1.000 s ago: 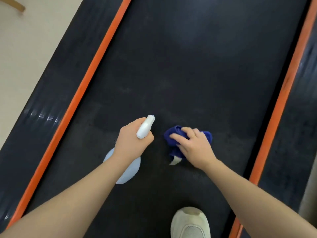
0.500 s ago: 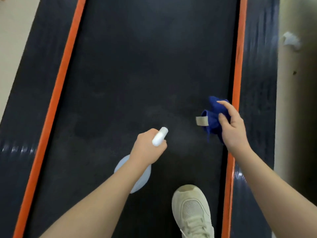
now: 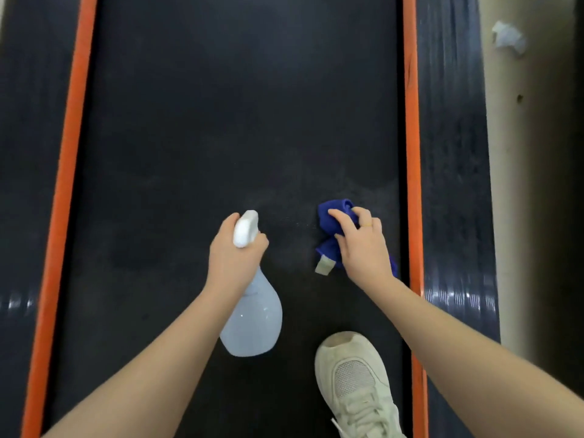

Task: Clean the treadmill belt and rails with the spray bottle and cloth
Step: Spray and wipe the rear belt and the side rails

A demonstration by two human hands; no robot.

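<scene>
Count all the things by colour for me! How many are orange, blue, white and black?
Orange: 2, the left stripe and right stripe.
Blue: 2, the cloth and pale spray bottle.
White: 2, the shoe and crumpled paper.
Black: 1, the belt.
Total: 7.

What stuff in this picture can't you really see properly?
All in the head view:
- Spray bottle: the left hand covers its neck and trigger.
- Blue cloth: the right hand covers part of it, and the writing on its tag is too small to read.
- Shoe: cut off by the bottom edge.
- Treadmill belt: its ends run past the picture's edges.
- White scrap on the floor: too small to identify.
</scene>
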